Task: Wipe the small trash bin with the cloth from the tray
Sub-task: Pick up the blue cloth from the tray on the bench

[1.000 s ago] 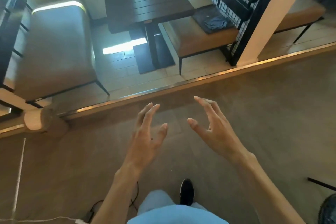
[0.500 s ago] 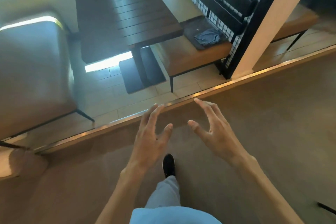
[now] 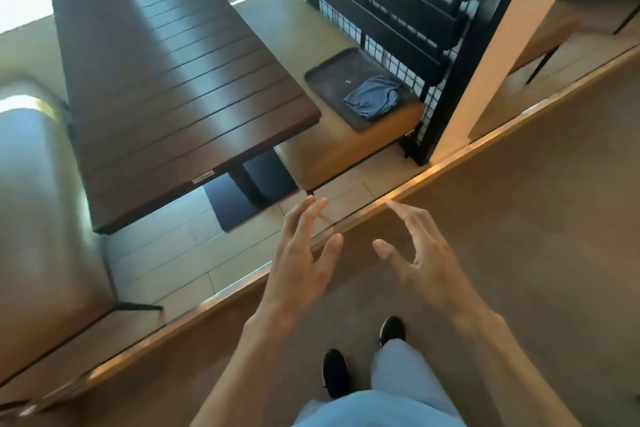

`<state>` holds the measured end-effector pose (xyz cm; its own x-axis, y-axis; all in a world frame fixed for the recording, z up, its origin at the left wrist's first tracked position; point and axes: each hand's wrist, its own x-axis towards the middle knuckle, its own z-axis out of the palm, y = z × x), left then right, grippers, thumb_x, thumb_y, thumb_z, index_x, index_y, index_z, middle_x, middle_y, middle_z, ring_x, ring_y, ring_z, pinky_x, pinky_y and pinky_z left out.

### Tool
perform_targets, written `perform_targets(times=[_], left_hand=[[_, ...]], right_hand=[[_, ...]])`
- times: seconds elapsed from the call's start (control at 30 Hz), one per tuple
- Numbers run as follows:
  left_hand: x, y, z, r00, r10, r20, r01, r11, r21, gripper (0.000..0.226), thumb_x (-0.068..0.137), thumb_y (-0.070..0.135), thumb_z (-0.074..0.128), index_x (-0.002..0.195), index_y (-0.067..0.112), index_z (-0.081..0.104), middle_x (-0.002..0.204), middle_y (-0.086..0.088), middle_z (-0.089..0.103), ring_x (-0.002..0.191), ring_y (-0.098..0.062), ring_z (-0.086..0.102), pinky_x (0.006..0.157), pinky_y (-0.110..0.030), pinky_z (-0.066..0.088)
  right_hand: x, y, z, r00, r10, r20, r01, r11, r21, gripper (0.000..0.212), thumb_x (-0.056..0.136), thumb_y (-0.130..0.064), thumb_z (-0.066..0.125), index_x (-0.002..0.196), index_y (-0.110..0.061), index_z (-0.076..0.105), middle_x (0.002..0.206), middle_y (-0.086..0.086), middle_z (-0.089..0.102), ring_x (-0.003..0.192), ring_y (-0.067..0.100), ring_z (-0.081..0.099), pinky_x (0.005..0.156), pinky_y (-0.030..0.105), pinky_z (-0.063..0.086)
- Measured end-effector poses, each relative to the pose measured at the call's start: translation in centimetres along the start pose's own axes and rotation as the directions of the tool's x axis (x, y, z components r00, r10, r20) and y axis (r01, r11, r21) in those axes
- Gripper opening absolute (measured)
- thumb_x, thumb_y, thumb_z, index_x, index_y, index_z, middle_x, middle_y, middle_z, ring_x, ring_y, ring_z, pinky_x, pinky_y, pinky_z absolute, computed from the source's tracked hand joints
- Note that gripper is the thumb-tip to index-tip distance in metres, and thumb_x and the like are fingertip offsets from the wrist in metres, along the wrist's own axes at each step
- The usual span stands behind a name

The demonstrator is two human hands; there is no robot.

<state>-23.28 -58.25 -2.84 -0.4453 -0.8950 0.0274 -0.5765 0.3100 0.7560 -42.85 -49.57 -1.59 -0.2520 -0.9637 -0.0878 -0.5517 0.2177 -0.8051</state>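
Both hands are being held out empty above the carpet, the left hand and the right hand with fingers spread and loosely bent. A crumpled blue cloth is lying on a dark tray, which is resting on a tan bench seat beside a dark slatted table. What appear to be black shoes are showing below.

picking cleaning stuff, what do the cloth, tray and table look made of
Cloth: soft blue-grey fabric, crumpled in folds.
Tray: dark matte, probably plastic, with a raised rim.
Table: dark brown slats, looks like wood with a slight sheen, maybe a wood-look finish.
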Motion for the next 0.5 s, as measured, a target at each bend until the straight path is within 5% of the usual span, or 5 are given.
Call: perform_targets(times=[0.17, 0.5], left_hand=[[8.4, 0.5, 3.5, 0.999, -0.012, 0.05, 0.012, 1.0, 0.001, 0.06, 0.098, 0.045, 0.059, 0.152, 0.043, 0.031, 0.161, 0.019, 0.022, 0.146, -0.003, 0.027, 0.112, -0.024, 0.031], [25.6, 4.4, 11.2, 0.988, -0.139, 0.069, 0.137, 0.99, 0.025, 0.06, 0.099, 0.043, 0.059, 0.153, 0.039, 0.032, 0.16, 0.017, 0.021, 0.144, -0.007, 0.03, 0.116, -0.036, 0.035]], right_hand=[[6.9, 3.7, -3.1, 0.998, 0.06, -0.004, -0.06, 0.998, -0.005, 0.069, 0.094, -0.059, 0.053, 0.156, -0.039, 0.028, 0.154, -0.017, 0.029, 0.139, 0.002, 0.032, 0.108, 0.034, 0.04], [24.9, 11.5, -14.3, 0.985, 0.088, 0.146, -0.079, 0.995, -0.061, 0.064, 0.098, -0.055, 0.054, 0.155, -0.041, 0.029, 0.151, -0.022, 0.028, 0.13, -0.008, 0.027, 0.104, 0.03, 0.04]])
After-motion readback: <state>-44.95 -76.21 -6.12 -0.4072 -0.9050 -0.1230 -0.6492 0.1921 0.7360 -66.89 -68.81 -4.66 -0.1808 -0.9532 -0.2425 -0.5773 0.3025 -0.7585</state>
